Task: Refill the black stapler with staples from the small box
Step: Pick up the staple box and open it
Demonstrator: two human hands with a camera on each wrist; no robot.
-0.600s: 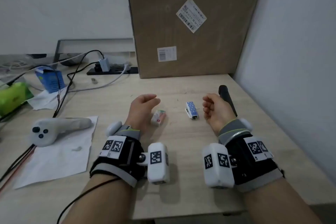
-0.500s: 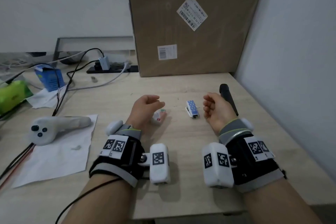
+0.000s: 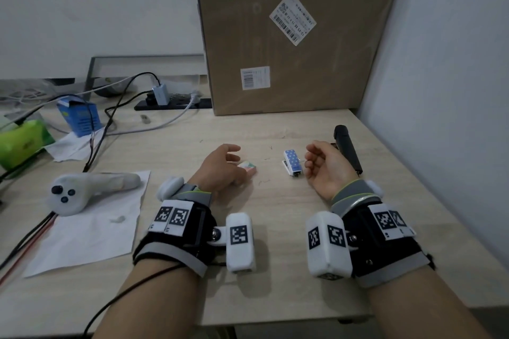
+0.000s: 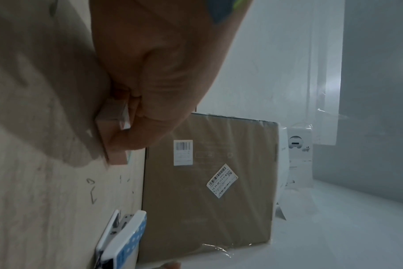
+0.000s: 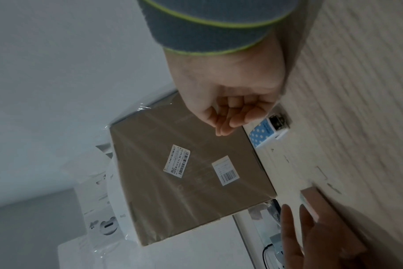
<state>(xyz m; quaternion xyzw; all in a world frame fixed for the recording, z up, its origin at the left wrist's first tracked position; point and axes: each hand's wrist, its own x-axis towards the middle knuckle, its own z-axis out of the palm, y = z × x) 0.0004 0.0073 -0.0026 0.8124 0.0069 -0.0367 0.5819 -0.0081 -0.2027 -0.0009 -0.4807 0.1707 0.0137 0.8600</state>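
Landmark: the cardboard carton stands upright at the back of the desk, leaving the working area in front of it free. The right hand rests in front of the carton's right half, palm turned inward, fingers loosely curled around nothing; judged idle, waiting near its tool. The left hand lies in front of the carton's left edge, palm down. The black stapler lies flat and untouched in front of the carton's right corner, just behind the right hand, so the refill itself is judged not yet begun. A blue dotted mini stapler lies between the 2 hands. The small box sits on the desk under the left fingers, with the thumb pressed to its side in the left wrist view: a pinch taken to lift it. Against the frame 0.6 s earlier, the left hand has lowered onto the box, which then lay largely uncovered; the right hand and both staplers are unchanged.
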